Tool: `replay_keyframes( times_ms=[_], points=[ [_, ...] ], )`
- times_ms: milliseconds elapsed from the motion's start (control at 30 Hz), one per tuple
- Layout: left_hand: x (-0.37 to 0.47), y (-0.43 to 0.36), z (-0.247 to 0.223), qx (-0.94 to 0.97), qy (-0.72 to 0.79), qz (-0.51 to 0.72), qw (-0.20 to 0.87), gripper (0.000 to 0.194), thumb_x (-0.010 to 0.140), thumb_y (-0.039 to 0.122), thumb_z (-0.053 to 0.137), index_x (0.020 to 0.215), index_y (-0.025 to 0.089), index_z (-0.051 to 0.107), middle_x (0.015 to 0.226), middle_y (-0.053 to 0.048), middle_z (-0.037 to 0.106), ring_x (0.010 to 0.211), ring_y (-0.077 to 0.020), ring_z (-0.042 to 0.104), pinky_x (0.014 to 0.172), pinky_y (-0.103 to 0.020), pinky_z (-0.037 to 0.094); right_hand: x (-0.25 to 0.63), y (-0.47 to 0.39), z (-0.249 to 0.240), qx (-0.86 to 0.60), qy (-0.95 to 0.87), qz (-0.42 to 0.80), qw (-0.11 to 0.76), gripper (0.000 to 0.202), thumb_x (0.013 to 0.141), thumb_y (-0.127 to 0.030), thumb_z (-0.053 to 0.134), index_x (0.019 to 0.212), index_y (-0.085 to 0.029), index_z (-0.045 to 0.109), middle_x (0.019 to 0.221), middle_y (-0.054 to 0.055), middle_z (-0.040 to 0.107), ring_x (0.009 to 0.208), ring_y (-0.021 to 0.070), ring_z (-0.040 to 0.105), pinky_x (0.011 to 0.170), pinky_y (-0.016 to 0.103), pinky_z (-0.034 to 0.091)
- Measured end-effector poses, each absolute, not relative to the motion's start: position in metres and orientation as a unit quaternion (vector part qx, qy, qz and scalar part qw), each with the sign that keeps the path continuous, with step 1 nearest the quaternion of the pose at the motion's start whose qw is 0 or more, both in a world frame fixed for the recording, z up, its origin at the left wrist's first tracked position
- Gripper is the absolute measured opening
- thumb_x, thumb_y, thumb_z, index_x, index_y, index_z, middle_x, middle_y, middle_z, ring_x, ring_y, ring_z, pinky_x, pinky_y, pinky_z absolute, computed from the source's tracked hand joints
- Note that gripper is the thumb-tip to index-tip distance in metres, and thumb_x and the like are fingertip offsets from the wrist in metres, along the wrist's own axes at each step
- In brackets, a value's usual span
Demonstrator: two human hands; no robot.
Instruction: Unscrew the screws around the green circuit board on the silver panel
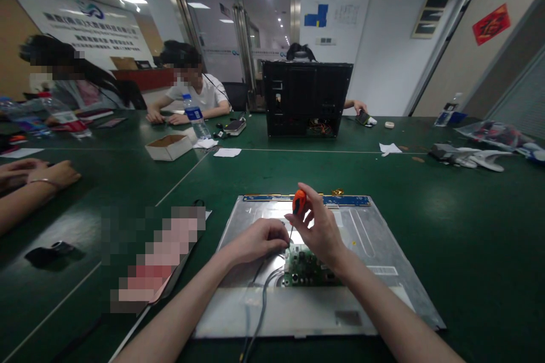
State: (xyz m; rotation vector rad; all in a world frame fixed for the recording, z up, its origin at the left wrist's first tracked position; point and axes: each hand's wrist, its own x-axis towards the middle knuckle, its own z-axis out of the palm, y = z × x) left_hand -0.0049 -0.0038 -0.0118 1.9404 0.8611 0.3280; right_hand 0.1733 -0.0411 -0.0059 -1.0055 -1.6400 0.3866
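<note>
Toward the green worktop [464, 227]'s near edge, facing glass doors [204, 28], lies one panel [361, 232] bearing one board [297, 266]. Your right hand [320, 228] pinches one screwdriver [299, 202] at the board's far-left corner; your left hand [259, 238] bunches its fingers there, hold unclear. Four bottles [195, 115] sit beyond.

From the board [309, 269], open table [481, 238] lies at three o'clock past the panel [385, 238]. The left hand [264, 235] blocks ten, cables [264, 300] eight, and the right hand [317, 227] twelve; farther out at twelve stands the black casing [306, 99].
</note>
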Motion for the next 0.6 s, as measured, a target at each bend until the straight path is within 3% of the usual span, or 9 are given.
replay_keyframes(
  times_ms=[267,600],
  points=[
    [-0.007,-0.003,-0.015,0.798,0.337,0.139,0.479,0.007,0.077,0.019,0.058,0.081,0.016,0.063,0.072,0.001,0.06,0.067,-0.0147,0.055,0.063,-0.025,0.043,0.178,-0.053,-0.012,-0.405,-0.709,0.186,0.547,0.074,0.082,-0.017,0.058,0.146,-0.031,0.023,0.096,0.005,0.066,0.065,0.0163,0.062,0.052,0.028,0.049],
    [-0.005,-0.005,-0.012,0.809,0.341,0.149,0.455,0.007,0.077,0.016,0.059,0.08,0.015,0.066,0.072,0.001,0.062,0.065,-0.014,0.056,0.063,-0.024,0.043,0.175,-0.048,-0.017,-0.387,-0.719,0.115,0.566,0.069,0.087,-0.016,0.053,0.146,-0.027,0.019,0.079,0.001,0.058,0.06,0.0131,0.056,0.048,0.022,0.046]
  ],
)
